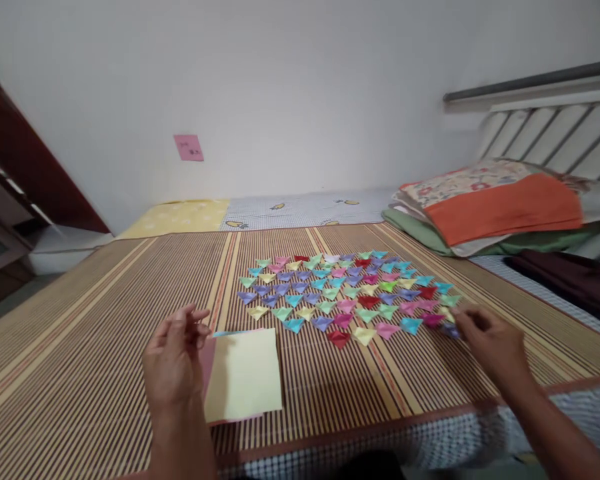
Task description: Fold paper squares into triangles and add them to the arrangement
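My right hand (490, 340) pinches a small pale yellow folded paper piece (447, 315) at the right end of the rows. Just under its fingertips lies a purple folded piece (450, 330), partly hidden by the fingers. My left hand (177, 357) is raised beside a stack of square paper sheets (247, 373), pale yellow on top with pink and blue edges showing below. Its fingers are loosely curled and apart, with nothing seen in them. Several rows of colourful folded paper pieces (347, 306), pointed like little boats, spread over the striped mat (320, 387).
An orange and floral folded cloth pile (505, 207) lies at the back right, near dark folded fabric (570, 277). White rails (550, 133) stand behind. A pink note (189, 147) is stuck on the white wall (300, 93). The mat's front edge (330, 437) runs close to me.
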Action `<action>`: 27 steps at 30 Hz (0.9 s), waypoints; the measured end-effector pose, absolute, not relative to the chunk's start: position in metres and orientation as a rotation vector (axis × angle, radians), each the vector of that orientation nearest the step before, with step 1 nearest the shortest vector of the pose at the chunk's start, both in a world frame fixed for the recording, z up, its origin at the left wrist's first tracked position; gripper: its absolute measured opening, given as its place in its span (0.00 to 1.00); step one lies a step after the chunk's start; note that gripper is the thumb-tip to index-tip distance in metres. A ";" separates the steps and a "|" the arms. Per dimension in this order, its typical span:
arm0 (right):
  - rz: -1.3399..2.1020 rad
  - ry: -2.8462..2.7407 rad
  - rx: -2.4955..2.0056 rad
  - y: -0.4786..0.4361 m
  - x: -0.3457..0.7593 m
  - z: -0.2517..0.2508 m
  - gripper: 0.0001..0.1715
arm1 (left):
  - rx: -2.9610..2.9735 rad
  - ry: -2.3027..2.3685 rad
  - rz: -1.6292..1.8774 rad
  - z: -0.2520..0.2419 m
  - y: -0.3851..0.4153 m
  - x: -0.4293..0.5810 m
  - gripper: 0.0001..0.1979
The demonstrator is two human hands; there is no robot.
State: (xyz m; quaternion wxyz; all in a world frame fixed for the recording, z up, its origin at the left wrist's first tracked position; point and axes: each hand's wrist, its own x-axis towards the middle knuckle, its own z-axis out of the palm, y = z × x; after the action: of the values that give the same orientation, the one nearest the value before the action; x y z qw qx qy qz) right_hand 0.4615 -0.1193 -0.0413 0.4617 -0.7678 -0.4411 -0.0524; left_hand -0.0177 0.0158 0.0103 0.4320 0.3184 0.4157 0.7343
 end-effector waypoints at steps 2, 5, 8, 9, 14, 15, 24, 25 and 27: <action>0.042 -1.152 -1.793 -0.112 0.406 -0.043 0.14 | 0.710 0.982 1.973 0.022 0.008 -0.026 0.08; 0.389 -1.439 -1.563 -0.100 0.310 -0.039 0.11 | 0.511 0.922 2.100 0.036 -0.003 -0.039 0.02; 0.555 -1.771 -1.309 -0.085 0.221 -0.028 0.09 | 0.411 0.853 2.140 0.042 -0.008 -0.049 0.04; 0.577 -1.866 -1.236 -0.080 0.196 -0.024 0.05 | 0.406 0.837 2.145 0.042 -0.008 -0.051 0.04; 0.636 -2.196 -1.278 -0.056 0.107 -0.024 0.17 | 0.388 0.769 2.095 0.034 -0.004 -0.056 0.04; 0.616 -2.239 -1.337 -0.053 0.098 -0.027 0.19 | 0.373 0.753 2.074 0.032 -0.003 -0.056 0.04; 0.655 -2.388 -1.246 -0.048 0.092 -0.042 0.18 | 0.287 0.720 1.979 0.028 0.001 -0.052 0.02; 0.646 -2.436 -1.223 -0.048 0.092 -0.040 0.18 | 0.283 0.726 1.962 0.028 0.001 -0.050 0.03; 0.612 -2.529 -1.220 -0.048 0.092 -0.038 0.17 | 0.279 0.729 1.936 0.029 0.002 -0.048 0.04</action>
State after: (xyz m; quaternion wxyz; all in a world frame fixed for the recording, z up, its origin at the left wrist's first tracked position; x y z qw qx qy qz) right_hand 0.0915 -0.0481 -0.0378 0.1336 -0.4207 -0.8721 0.2112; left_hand -0.0481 0.0018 0.0290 0.5028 0.1156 0.3020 0.8016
